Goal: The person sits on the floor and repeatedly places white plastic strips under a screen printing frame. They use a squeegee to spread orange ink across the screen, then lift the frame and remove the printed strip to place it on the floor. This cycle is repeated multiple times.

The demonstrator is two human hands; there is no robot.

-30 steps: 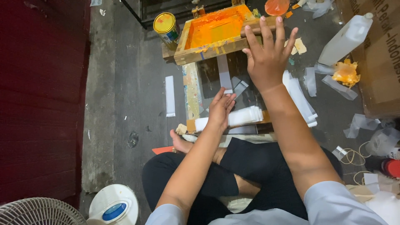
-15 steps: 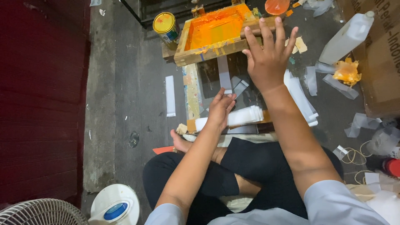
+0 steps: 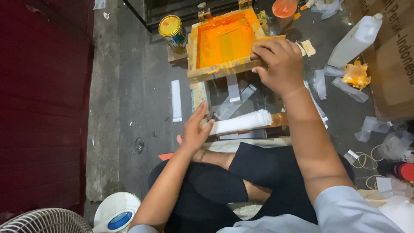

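While the person sits cross-legged on the concrete floor (image 3: 129,86), both hands are at a low printing stand (image 3: 258,97) in front of the knees. Right hand (image 3: 279,65): fingers curled over the near right corner of the wooden screen frame (image 3: 224,43), gripping the frame edge. Frame sits tilted, near edge raised off the stand, mesh coated in orange ink. Left hand (image 3: 196,131): open, fingers straight and together, resting at the left end of a stack of white paper strips (image 3: 243,122); fingertips touch or nearly touch it, can't tell which. Stack lies along the near edge of the stand, just under the raised frame, directly ahead of the person's knees.

Around it:
- yellow-lidded tin can (image 3: 172,31) just off the frame's far left corner
- orange-stained container (image 3: 284,8) past the frame's far right corner
- white plastic jug (image 3: 355,41) to the right, leaning by a cardboard box (image 3: 388,64)
- crumpled orange-stained rag (image 3: 355,74) below the jug
- loose white strip (image 3: 176,100) on the floor left of the stand, more strips scattered on the right side
- white fan base (image 3: 116,211) and fan grille (image 3: 43,222) at the near left
- dark red wall (image 3: 43,108) along the left
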